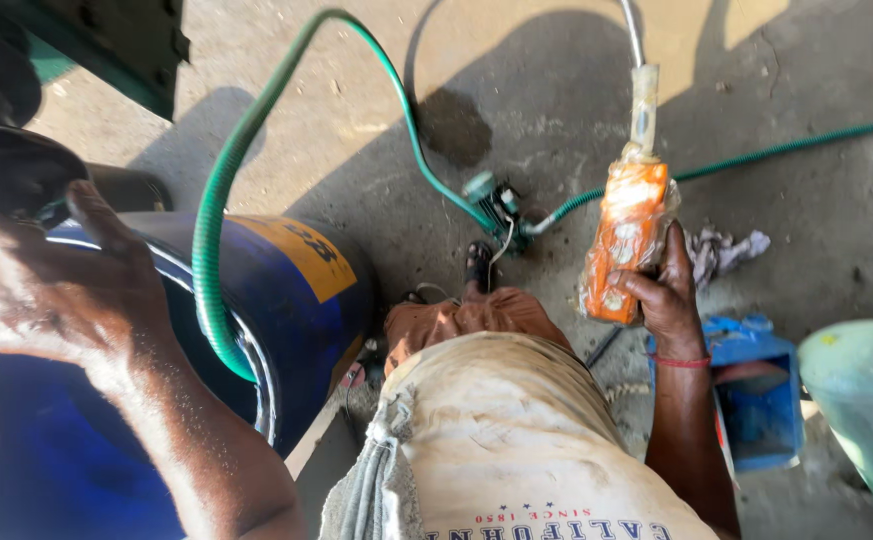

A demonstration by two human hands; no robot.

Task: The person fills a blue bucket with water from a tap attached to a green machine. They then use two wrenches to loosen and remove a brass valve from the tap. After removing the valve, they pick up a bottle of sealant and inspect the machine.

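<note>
A: How many hands, and what do they hold?

B: Two. The right hand (669, 290) is wrapped around one orange control box (625, 238) hanging on a cable, above the concrete floor (557, 90). The left hand (42, 285) rests on the rim of one blue drum (297, 290); I cannot tell its grip.

A: Hoses?

B: One green hose (219, 200) curves into the drum. One small pump (497, 208) sits beyond the knees.

Bare, cracked concrete floor (557, 90) lies in hard sunlight, crossed by deep shadows; a dark green metal frame (107, 40) stands top left.
</note>
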